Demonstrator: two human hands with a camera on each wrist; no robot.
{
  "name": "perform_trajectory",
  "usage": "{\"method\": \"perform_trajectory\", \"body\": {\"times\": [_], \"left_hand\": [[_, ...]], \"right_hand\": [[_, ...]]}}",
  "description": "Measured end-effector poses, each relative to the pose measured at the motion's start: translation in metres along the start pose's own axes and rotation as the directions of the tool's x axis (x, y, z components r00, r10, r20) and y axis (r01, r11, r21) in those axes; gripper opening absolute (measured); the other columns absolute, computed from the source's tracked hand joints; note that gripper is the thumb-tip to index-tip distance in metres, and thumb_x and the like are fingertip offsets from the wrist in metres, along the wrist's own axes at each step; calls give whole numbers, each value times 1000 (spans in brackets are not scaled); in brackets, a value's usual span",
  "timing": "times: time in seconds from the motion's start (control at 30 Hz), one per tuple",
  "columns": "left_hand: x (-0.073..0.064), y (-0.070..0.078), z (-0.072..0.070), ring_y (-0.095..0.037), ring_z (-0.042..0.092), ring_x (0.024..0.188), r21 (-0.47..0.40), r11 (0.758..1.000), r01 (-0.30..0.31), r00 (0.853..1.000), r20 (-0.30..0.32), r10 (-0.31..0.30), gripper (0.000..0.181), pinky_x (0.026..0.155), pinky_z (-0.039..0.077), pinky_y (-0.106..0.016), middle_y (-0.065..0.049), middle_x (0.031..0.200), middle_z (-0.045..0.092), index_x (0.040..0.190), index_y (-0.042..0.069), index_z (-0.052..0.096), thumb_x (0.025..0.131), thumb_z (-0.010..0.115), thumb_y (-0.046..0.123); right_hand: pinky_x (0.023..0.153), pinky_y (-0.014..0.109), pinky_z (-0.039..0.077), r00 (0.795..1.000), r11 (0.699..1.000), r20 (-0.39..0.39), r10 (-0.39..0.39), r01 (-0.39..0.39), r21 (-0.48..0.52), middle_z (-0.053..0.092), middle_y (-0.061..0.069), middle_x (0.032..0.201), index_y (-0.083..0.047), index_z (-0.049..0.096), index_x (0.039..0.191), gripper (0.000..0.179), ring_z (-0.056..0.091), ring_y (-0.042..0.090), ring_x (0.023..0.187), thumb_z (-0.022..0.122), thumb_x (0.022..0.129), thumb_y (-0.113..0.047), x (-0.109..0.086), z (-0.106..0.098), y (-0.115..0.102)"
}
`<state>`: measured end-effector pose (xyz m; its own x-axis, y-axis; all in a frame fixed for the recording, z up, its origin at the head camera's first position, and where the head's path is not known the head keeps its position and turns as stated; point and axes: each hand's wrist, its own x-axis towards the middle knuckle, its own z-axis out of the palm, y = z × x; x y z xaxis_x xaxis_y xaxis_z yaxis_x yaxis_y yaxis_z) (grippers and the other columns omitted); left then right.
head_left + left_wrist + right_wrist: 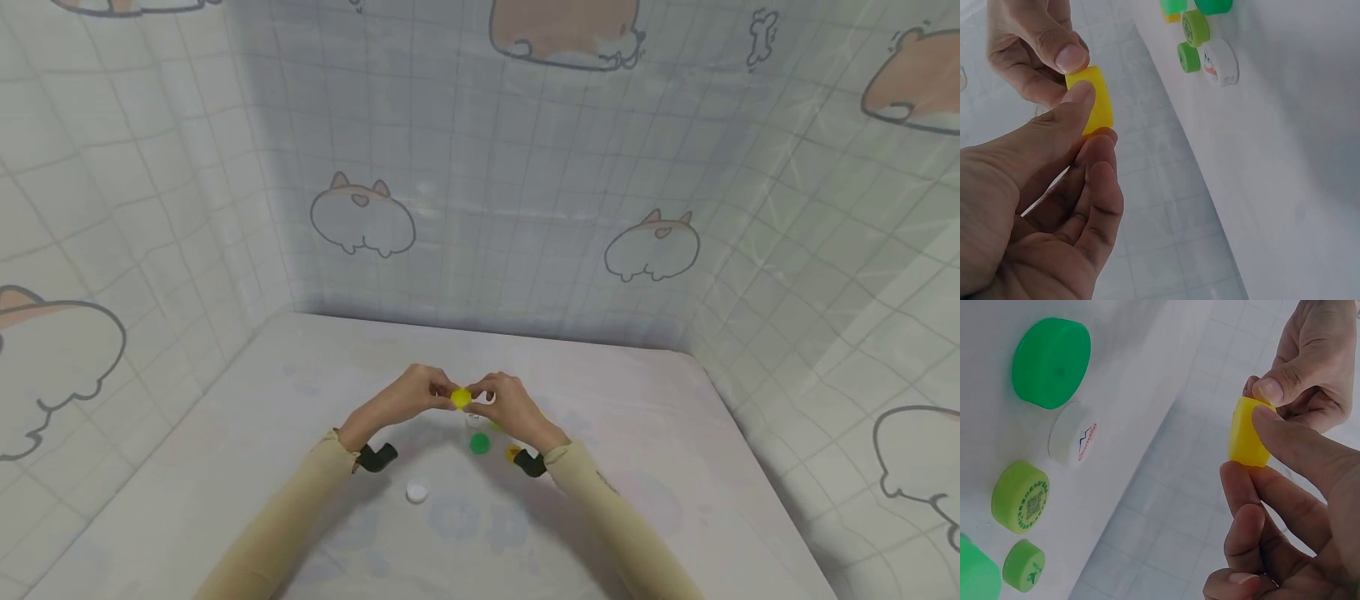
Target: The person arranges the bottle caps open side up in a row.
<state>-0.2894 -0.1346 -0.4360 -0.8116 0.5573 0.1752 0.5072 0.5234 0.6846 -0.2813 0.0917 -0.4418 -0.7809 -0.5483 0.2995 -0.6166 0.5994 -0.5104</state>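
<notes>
- Key relation: the yellow cap (461, 398) lies between two sets of fingers, above the tabletop (480, 558). In my head view the left hand (420, 390) meets it from 9 o'clock, the right hand (510, 404) from 3 o'clock.
- Nearness: neither hand is the nearer; I see both touching the cap.
- Left fingers: narrow, pinching the yellow cap. My left wrist view shows the thumb on its near face and fingertips against its 6 o'clock end.
- Right fingers: narrow, pinching the same cap. In my right wrist view the thumb lies at its 1 o'clock corner, a fingertip below its 6 o'clock end.
- Axis: the longer visible side runs from 11 to 5 o'clock in my left wrist view, and near 12 to 6 in my right. Which way the cap's mouth faces, I cannot tell.
- Control: I judge that the opposed pinches share the cap's tilt, so neither hand alone governs it.
- Surroundings: in my head view, the lettered white cap (473, 421) and the dark green cap (479, 443) lie toward 5 o'clock from the yellow cap, a plain white cap (417, 492) toward 7. In my right wrist view, two lime caps (1020, 497) (1024, 565) lie toward 7 o'clock from the lettered one.
</notes>
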Motion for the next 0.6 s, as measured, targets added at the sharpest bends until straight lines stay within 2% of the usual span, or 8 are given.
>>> {"method": "perform_trajectory", "body": {"times": [0.13,0.3,0.47,0.6], "left_hand": [[-4,6,0,-11,59,72,1,1000,3,1000,19,-3,22,63,51,-24,3,90,70,103,10,75,83,75,19],[-9,14,2,-9,59,72,33,999,-11,1000,24,10,20,62,50,-22,4,87,69,100,10,76,82,76,18],[-18,20,4,-8,57,72,87,996,-23,999,34,20,18,61,49,-21,5,83,68,96,10,76,80,78,19],[-25,22,7,-8,59,75,113,992,-62,997,44,58,19,65,50,-21,4,84,67,96,9,76,81,78,19]], "right_hand": [[73,24,46,1000,1000,18,-6,6,3,70,-4,97,-18,75,107,24,57,17,86,74,85,-28,-3,-1,-2],[73,23,46,999,999,37,-14,16,-38,70,-5,100,-18,75,109,26,59,19,88,73,85,-30,-9,-2,-7],[72,22,45,996,997,73,-43,48,-62,71,-1,99,-17,74,109,27,58,16,86,73,86,-30,-16,-1,-12],[72,21,45,994,995,96,-42,50,-83,72,-3,99,-19,74,110,27,57,12,86,73,85,-30,-20,0,-17]]}}
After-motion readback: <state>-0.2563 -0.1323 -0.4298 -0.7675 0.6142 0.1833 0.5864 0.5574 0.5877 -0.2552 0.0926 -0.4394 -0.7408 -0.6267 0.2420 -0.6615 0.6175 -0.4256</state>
